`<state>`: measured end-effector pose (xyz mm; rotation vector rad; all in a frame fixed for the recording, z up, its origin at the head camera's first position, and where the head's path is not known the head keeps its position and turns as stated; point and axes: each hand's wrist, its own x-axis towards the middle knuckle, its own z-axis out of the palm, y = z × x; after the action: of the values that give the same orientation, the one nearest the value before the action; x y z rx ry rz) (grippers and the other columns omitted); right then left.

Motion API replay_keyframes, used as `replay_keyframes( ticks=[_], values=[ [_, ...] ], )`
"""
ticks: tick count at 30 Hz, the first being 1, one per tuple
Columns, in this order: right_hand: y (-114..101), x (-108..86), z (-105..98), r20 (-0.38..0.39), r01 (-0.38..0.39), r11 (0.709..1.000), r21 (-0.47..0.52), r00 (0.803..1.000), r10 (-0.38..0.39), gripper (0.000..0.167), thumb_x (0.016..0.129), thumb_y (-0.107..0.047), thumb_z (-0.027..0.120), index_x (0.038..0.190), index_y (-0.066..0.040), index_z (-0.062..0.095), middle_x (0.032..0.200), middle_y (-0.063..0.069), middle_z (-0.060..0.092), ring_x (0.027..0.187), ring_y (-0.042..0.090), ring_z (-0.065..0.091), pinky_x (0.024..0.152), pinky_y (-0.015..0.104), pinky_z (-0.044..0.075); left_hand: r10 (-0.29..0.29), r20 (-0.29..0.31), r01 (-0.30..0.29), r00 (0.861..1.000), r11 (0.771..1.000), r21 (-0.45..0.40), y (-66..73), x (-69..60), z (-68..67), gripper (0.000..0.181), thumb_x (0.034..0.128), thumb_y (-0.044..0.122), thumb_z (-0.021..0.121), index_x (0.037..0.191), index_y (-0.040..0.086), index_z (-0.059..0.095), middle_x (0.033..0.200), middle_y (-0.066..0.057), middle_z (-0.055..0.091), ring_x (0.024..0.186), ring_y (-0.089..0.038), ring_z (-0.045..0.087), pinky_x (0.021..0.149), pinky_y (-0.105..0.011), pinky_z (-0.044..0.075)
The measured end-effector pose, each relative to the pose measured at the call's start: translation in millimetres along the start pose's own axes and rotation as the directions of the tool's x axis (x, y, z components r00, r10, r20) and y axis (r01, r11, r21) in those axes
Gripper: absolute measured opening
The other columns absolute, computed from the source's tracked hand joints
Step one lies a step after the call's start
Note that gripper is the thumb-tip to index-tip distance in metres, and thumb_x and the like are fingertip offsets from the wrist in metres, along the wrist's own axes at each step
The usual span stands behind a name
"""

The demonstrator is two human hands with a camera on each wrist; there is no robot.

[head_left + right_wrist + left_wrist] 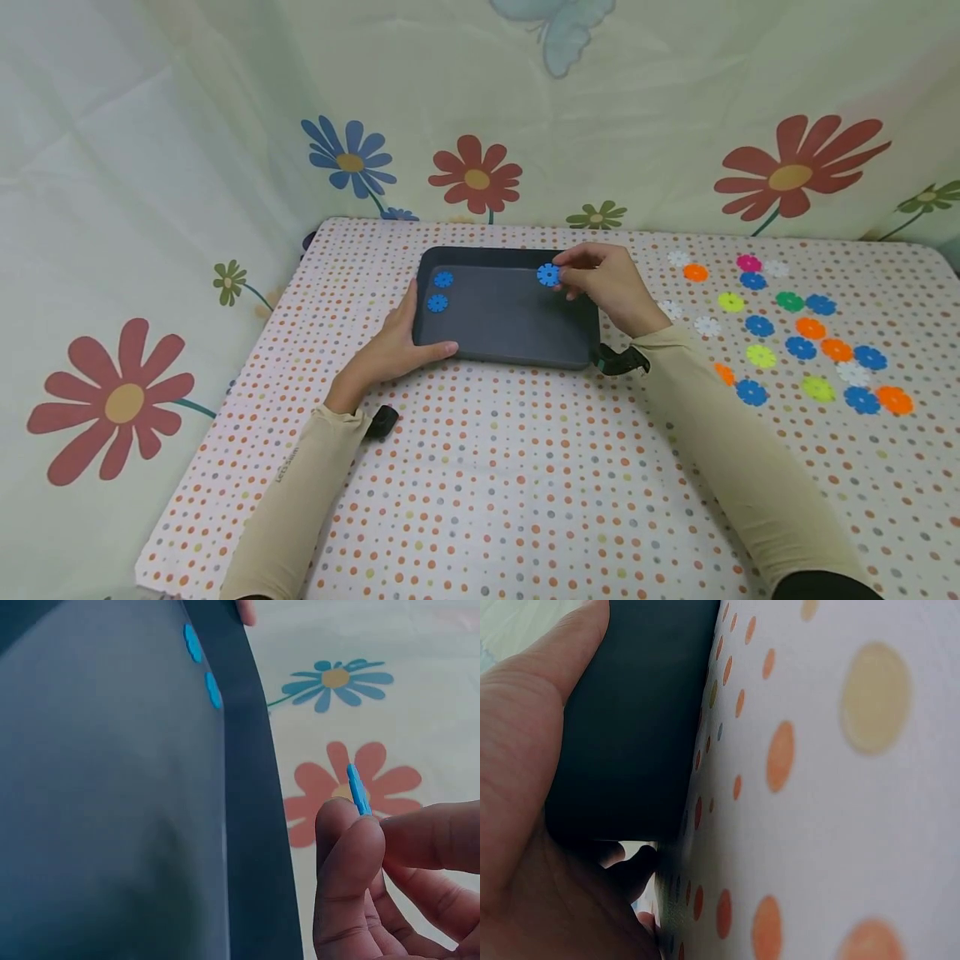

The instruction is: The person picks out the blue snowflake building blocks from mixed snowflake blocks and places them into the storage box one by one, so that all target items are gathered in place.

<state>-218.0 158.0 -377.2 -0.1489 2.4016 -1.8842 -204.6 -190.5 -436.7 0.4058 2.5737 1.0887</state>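
A dark grey tray point(510, 321) lies on the dotted table, with two blue discs point(443, 279) point(193, 643) one behind the other at its left end. My left hand point(393, 342) grips the tray's left side, its thumb over the near rim; in the left wrist view the hand point(525, 780) lies against the tray's dark wall point(637, 720). Over the tray's far right part, my right hand point(607, 283) pinches another blue disc point(548, 275) between thumb and fingers. The right wrist view shows that disc point(358, 789) edge-on in the fingertips.
To the right of the tray, many loose discs lie scattered on the table, among them an orange disc point(810, 327), a green disc point(790, 301), a pink disc point(748, 262) and a white disc point(707, 326). A curtain with printed flowers point(476, 177) hangs behind the table.
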Motion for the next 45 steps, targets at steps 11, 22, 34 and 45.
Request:
replay_keyframes(
  ticks=[11,22,34,45],
  values=[
    [0.8,14.6,28.9,0.078,0.002,0.998,0.059,0.997,-0.007,0.021,0.102,0.002,0.067,0.119,0.014,0.069,0.103,0.019,0.071,0.087,0.031,0.072,0.075,0.033,0.058,-0.008,-0.007,0.008,1.0,1.0,-0.011,-0.3,-2.0,-0.3,0.136,0.0869,0.071,0.077,0.171,0.022,-0.018,0.178,0.0,-0.012,0.163,-0.036,-0.008,0.124,-0.069,0.011],
    [-0.4,28.0,56.8,0.158,-0.008,1.0,-0.016,0.987,0.01,0.02,0.104,-0.002,0.069,0.119,0.01,0.072,0.106,0.024,0.074,0.086,0.034,0.071,0.078,0.037,0.059,-0.023,-0.003,0.023,1.0,0.999,-0.024,0.7,0.0,0.7,0.136,0.0862,0.073,0.077,0.171,0.023,-0.018,0.178,0.001,-0.012,0.163,-0.036,-0.007,0.125,-0.067,0.011],
    [-7.3,43.1,79.7,0.294,0.006,1.0,-0.009,0.956,-0.003,0.014,0.101,0.001,0.07,0.112,0.008,0.075,0.096,0.018,0.073,0.094,0.045,0.07,0.079,0.045,0.06,-0.027,0.008,0.028,1.0,1.0,-0.015,0.8,1.0,-1.7,0.134,0.0882,0.071,0.075,0.17,0.023,-0.02,0.179,-0.003,-0.012,0.162,-0.039,-0.009,0.125,-0.068,0.01],
    [-10.9,55.0,106.1,0.386,-0.004,0.999,-0.049,0.922,0.022,0.013,0.1,0.003,0.07,0.11,0.008,0.076,0.093,0.016,0.074,0.079,0.029,0.072,0.069,0.032,0.06,-0.023,0.002,0.023,1.0,1.0,-0.019,-0.5,1.4,-1.9,0.136,0.0872,0.072,0.076,0.171,0.022,-0.018,0.179,-0.003,-0.011,0.162,-0.04,-0.007,0.124,-0.07,0.013]
  ],
)
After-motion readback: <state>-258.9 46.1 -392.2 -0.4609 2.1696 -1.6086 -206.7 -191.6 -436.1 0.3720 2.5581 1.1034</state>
